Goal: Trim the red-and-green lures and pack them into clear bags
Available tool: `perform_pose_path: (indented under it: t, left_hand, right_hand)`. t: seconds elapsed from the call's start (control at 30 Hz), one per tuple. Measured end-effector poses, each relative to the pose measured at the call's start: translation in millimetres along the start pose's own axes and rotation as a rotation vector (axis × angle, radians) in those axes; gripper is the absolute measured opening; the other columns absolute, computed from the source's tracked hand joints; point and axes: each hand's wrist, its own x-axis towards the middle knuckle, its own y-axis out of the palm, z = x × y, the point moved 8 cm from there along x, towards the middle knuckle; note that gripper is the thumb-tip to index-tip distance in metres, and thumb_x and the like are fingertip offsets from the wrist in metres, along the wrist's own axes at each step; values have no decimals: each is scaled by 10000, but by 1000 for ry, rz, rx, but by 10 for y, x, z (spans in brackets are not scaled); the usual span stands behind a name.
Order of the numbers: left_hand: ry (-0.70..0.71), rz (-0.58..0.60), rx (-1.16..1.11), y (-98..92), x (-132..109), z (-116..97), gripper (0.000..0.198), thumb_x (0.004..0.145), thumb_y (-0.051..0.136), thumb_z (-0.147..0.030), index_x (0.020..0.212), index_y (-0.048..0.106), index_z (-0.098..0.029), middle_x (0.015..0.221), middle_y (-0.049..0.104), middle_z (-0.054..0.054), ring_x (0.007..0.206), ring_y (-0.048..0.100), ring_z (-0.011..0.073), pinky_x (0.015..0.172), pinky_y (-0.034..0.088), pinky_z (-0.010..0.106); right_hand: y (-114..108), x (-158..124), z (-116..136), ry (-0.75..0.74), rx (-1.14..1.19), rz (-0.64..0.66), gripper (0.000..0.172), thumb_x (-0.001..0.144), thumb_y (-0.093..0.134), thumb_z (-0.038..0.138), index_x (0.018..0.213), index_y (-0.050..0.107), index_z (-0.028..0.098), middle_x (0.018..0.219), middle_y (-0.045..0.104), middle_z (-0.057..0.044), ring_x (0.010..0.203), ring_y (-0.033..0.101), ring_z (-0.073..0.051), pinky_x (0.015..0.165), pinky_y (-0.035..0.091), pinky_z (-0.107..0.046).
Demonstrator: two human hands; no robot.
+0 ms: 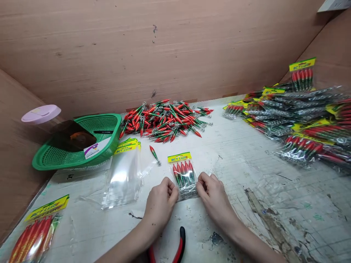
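Note:
A clear plastic bag of fishing lures, with a yellow and green header card, lies on the worktable in front of me. Several red and green lures are side by side inside it. My left hand pinches the bag's lower left edge, and my right hand pinches its lower right edge, fingers closed on both. A single loose lure rests just beyond the bag, to its left. Left of my hands is a stack of flat bags with the same header. Red and black handles of a hand tool show between my forearms.
A pile of loose lures lies against the back wall. At left stands a green basket holding a lidded cup. Filled bags are heaped at right. A bag of larger lures is at front left.

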Motion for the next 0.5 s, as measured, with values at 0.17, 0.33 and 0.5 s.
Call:
perform_pose_path:
  t: [0.17, 0.33, 0.5]
  left_hand:
    - [-30, 20, 171, -77, 89, -12, 128, 736, 474, -143, 627, 456, -208, 599, 591, -12, 570, 526, 143, 550, 319, 240]
    - [-36, 11, 179, -199, 124, -43, 211, 835, 430, -336, 700, 526, -205, 623, 602, 9, 617, 561, 183, 564, 336, 262]
    - [-6, -20, 120, -124, 183, -106, 336, 672, 626, -524, 684, 540, -199, 654, 616, 21, 657, 585, 214, 567, 372, 277]
  right_hand:
    - [-28, 56, -81, 33, 39, -31, 158, 743, 462, 179, 603, 409, 227, 695, 458, -23, 729, 401, -200, 662, 302, -325]
    - [-63, 108, -229, 82, 197, 9, 133, 793, 489, 328, 719, 492, 218, 809, 491, -58, 815, 448, -235, 761, 355, -389]
    - [-53, 43, -196, 149, 363, -30, 253, 657, 662, 395, 688, 478, 224, 799, 455, -47, 857, 412, -250, 789, 359, -395]
